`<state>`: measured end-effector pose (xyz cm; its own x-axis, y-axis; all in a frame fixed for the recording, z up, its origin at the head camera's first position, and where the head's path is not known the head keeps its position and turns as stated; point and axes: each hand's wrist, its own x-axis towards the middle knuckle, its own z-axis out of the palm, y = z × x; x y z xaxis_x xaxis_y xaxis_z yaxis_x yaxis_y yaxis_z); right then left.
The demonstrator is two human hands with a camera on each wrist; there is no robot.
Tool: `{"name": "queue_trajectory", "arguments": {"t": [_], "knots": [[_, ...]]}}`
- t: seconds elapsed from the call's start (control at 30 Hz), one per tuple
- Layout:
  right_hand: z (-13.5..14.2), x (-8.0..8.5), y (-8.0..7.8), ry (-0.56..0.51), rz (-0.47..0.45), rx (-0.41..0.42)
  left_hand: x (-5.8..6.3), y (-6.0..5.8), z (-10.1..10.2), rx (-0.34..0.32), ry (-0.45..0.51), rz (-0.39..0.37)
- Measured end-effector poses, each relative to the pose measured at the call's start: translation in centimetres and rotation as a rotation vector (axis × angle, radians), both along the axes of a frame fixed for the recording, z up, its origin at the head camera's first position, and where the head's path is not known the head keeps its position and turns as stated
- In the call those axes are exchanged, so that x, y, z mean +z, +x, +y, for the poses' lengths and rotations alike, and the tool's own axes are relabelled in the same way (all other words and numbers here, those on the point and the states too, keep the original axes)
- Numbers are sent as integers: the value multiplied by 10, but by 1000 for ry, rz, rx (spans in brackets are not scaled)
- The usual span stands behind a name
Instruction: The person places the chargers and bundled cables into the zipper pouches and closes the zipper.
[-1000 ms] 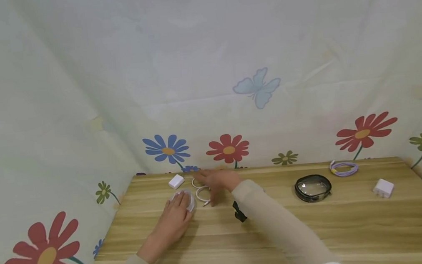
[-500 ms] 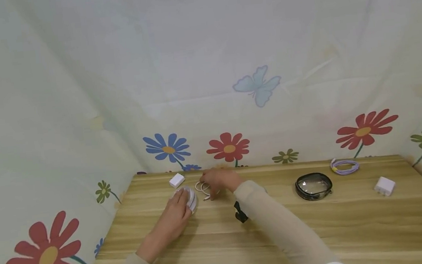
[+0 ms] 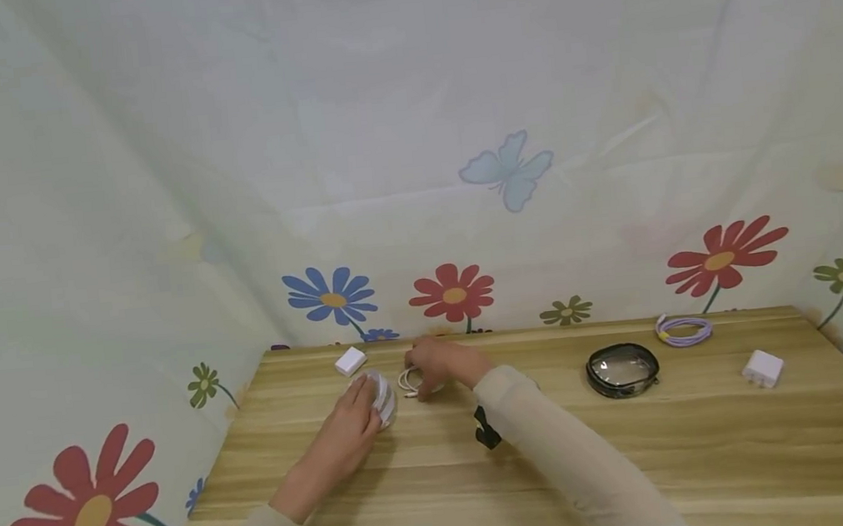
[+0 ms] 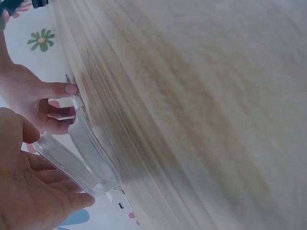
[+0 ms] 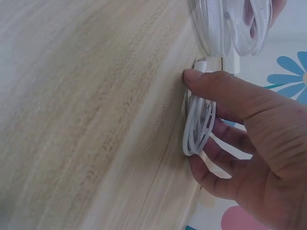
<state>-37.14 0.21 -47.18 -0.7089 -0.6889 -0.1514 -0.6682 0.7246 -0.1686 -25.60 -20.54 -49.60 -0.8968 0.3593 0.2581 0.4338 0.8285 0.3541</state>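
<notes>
My left hand (image 3: 339, 441) holds a small clear case (image 3: 384, 400) with white trim on the left of the table. In the left wrist view the clear case (image 4: 93, 158) stands parted like a clamshell, thumb and fingers on its upper half. Just right of it, my right hand (image 3: 441, 363) grips a coiled white charging cable (image 3: 406, 381). The right wrist view shows the bundled cable (image 5: 196, 127) between thumb and fingers, low over the wood, its plug end near the thumb. A white charger block (image 3: 351, 361) lies behind the clear case.
Farther right on the wooden table (image 3: 442, 495) sit a black-trimmed clear case (image 3: 622, 371), a coiled purple cable (image 3: 684, 330) and a white plug adapter (image 3: 763, 368). A flowered cloth (image 3: 357, 218) hangs along the table's back edge.
My right hand has closed on the white cable and drawn its spread loops into a tighter bundle. The left hand stays on the clear case, which now shows more from under the fingers.
</notes>
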Motion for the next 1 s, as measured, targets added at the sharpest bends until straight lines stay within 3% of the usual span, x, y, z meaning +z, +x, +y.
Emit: {"name": "queue_trajectory", "arguments": {"t": [0.33, 0.73, 1.0], "knots": [[7, 5, 5, -83, -40, -45, 4, -1, -1, 2, 20, -28], [10, 9, 9, -57, -43, -30, 6, -4, -2, 9, 33, -81], [9, 9, 6, -119, -49, -5, 4, -5, -4, -10, 25, -77]]}}
